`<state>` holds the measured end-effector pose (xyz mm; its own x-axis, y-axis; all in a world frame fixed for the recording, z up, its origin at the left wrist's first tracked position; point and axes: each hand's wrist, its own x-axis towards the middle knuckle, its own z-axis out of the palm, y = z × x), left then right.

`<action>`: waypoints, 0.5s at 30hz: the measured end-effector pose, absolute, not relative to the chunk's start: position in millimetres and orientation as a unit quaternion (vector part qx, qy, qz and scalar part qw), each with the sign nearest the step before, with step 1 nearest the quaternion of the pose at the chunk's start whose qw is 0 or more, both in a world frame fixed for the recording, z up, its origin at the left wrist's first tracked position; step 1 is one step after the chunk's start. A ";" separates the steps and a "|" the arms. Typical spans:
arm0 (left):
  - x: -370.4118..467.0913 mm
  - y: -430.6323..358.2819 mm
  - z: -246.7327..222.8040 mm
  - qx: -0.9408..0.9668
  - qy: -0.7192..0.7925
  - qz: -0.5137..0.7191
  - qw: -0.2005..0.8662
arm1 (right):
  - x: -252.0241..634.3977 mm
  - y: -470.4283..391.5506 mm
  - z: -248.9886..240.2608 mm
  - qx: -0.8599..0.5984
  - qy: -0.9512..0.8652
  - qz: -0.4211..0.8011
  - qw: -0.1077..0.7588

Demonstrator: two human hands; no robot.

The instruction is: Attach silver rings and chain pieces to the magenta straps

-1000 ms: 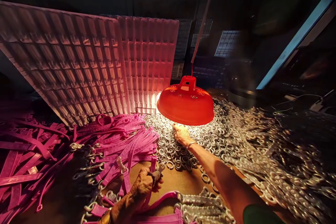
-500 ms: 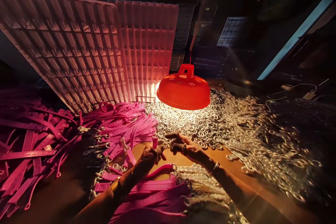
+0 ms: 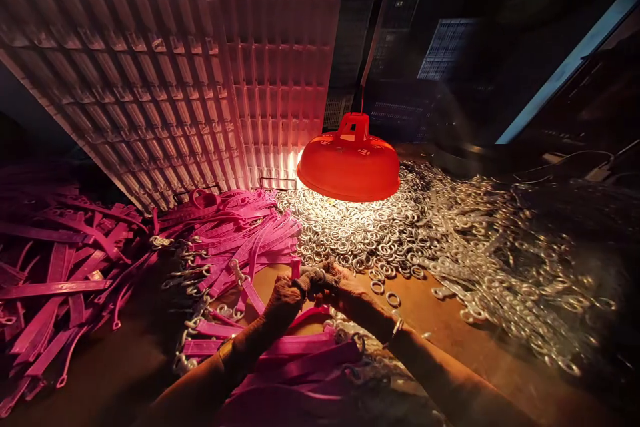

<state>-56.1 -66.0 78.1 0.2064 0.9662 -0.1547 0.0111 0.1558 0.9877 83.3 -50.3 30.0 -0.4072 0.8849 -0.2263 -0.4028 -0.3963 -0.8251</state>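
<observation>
My left hand (image 3: 290, 293) is closed round a pink strap (image 3: 295, 268), whose end sticks up above the fingers. Against it, my right hand (image 3: 337, 285) has its fingers bent and pressed together; anything between them is too small and dark to make out. Both hands meet just in front of a pile of metal rings (image 3: 370, 240). Beneath the forearms lie more pink straps (image 3: 305, 347) with metal ends. To the left of my hands is a heap of pink straps (image 3: 225, 233) with metal clasps.
A red lamp (image 3: 350, 163) hangs low over the rings. Ribbed panels (image 3: 165, 93) stand behind the straps. Metal chains (image 3: 515, 287) spread over the brown table (image 3: 425, 320) at the right, and a further pink strap pile (image 3: 55, 280) lies at the far left.
My right hand has moved left and down to meet my left hand. A few rings now lie loose at the pile's front edge. The view has shifted slightly.
</observation>
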 end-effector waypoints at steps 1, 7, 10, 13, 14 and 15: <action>-58.3 -64.5 75.9 0.512 0.507 0.401 0.566 | 82.8 -50.5 28.7 -0.343 -0.352 0.759 0.427; -67.6 -65.6 69.4 0.511 0.568 0.379 0.523 | 83.5 -53.2 31.0 -0.387 -0.390 0.717 0.429; -65.0 -68.8 74.3 0.513 0.566 0.373 0.527 | 80.5 -55.8 37.5 -0.423 -0.401 0.687 0.434; -63.0 -73.6 82.5 0.508 0.562 0.378 0.532 | 79.8 -56.3 38.9 -0.426 -0.442 0.661 0.432; -63.0 -75.7 84.7 0.503 0.561 0.379 0.537 | 81.0 -55.9 38.1 -0.425 -0.463 0.650 0.427; -63.4 -77.8 86.3 0.501 0.557 0.379 0.543 | 82.8 -55.3 37.1 -0.425 -0.486 0.638 0.419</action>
